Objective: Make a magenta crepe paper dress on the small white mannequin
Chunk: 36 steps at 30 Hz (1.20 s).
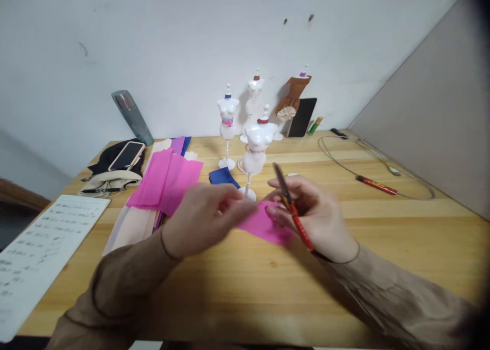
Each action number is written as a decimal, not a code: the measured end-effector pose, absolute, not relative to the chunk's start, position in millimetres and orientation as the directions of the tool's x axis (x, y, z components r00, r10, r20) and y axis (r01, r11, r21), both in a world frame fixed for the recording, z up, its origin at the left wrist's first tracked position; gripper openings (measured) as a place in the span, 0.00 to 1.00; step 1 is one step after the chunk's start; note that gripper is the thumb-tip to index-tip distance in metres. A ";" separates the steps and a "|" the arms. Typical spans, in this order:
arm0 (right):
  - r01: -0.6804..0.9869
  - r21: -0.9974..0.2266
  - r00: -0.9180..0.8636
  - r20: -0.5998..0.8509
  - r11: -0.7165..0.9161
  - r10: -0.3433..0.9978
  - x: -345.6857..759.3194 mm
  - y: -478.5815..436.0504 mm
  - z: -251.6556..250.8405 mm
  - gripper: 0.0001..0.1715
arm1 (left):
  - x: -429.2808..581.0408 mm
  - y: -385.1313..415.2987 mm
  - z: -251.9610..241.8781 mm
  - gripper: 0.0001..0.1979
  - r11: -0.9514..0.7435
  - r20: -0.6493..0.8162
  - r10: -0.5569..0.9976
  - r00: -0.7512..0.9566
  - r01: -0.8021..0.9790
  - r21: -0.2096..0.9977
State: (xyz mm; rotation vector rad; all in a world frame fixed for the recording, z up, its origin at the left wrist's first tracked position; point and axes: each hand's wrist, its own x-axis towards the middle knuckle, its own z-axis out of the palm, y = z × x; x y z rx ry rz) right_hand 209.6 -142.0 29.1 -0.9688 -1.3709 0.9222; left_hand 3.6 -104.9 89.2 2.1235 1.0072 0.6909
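Observation:
A small piece of bright pink cloth is stretched between my two hands above the wooden table. My left hand is closed on its left end, thumb against fingers, slightly blurred. My right hand pinches the right side of the cloth and also holds red-handled scissors, whose dark blades point up and away from me. Just beyond the cloth stands a white mini dress form with a red neck band. A folded dark blue cloth lies to the left of its base.
More dress forms stand behind, one with a pink waist band and one in a brown dress. Larger pink cloth, a phone, a bottle and a written board are left. A red-ended cable lies right.

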 end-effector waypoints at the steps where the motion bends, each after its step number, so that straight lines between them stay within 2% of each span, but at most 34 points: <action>1: -0.020 -0.926 0.011 0.377 0.377 0.926 213.0 -139.0 28.4 0.23 | -0.5 -97.6 88.7 0.29 -0.354 0.086 0.838 0.539 0.417 0.837; 3: -0.098 -0.885 0.003 0.457 0.455 0.889 219.2 -133.3 26.1 0.24 | -5.4 -85.7 78.6 0.39 -0.022 -0.216 0.771 0.599 0.363 0.932; 4: -0.130 -0.862 -0.012 0.495 0.490 0.869 221.5 -130.3 24.6 0.24 | -5.4 -82.4 68.8 0.42 0.147 -0.372 0.630 0.682 0.365 0.919; 5: -0.156 -0.846 -0.033 0.520 0.509 0.854 223.1 -127.1 23.1 0.25 | -3.5 -81.5 56.5 0.46 0.287 -0.481 0.414 0.773 0.391 0.875; 6: -0.181 -0.838 -0.062 0.532 0.515 0.844 223.9 -123.9 21.6 0.25 | 0.1 -83.2 42.7 0.49 0.404 -0.524 0.193 0.830 0.419 0.813; 7: -0.204 -0.836 -0.098 0.535 0.509 0.839 224.1 -120.8 20.3 0.27 | 4.8 -87.3 28.5 0.51 0.507 -0.497 0.048 0.866 0.407 0.760; 8: -0.220 -0.841 -0.140 0.529 0.495 0.837 223.8 -117.9 19.2 0.28 | 10.2 -93.1 15.3 0.51 0.597 -0.432 0.005 0.902 0.344 0.725; 10: -0.231 -0.851 -0.218 0.518 0.472 0.827 222.4 -113.3 17.9 0.25 | 20.4 -107.0 -4.5 0.50 0.727 -0.255 0.089 0.963 0.112 0.677; 12: -0.226 -0.844 -0.286 0.535 0.487 0.795 220.9 -110.9 17.3 0.18 | 27.6 -119.0 -12.4 0.49 0.771 -0.133 0.198 0.971 -0.070 0.632; 14: -0.196 -0.829 -0.353 0.558 0.523 0.751 220.3 -110.4 16.7 0.14 | 31.2 -125.5 -10.1 0.46 0.771 -0.102 0.305 0.947 -0.182 0.610; 19: -0.070 -0.856 -0.471 0.480 0.512 0.740 223.3 -112.1 14.5 0.12 | 35.1 -125.4 4.8 0.22 0.687 -0.181 0.577 0.796 -0.353 0.635; 23: -0.079 -0.887 -0.454 0.439 0.456 0.775 226.1 -112.5 13.1 0.14 | 37.2 -127.7 1.7 0.21 0.626 -0.197 0.674 0.712 -0.409 0.664; 26: -0.127 -0.923 -0.396 0.384 0.364 0.834 226.8 -112.8 15.0 0.16 | 37.4 -130.8 -1.5 0.16 0.557 -0.188 0.748 0.637 -0.447 0.700; 30: -0.191 -0.949 -0.306 0.299 0.250 0.904 225.2 -113.3 20.3 0.19 | 34.7 -126.6 2.9 0.24 0.387 -0.110 0.883 0.456 -0.576 0.720; 31: -0.184 -0.954 -0.292 0.282 0.236 0.914 223.9 -113.5 21.3 0.20 | 32.9 -124.0 4.2 0.23 0.328 -0.078 0.911 0.405 -0.597 0.732; 34: -0.155 -0.968 -0.245 0.233 0.200 0.941 218.0 -114.8 23.2 0.22 | 26.3 -116.5 3.1 0.11 0.124 0.031 0.968 0.248 -0.583 0.803; 36: -0.129 -0.974 -0.209 0.209 0.185 0.955 213.0 -116.3 24.4 0.22 | 22.9 -114.5 -1.7 0.10 0.028 0.078 0.982 0.171 -0.542 0.840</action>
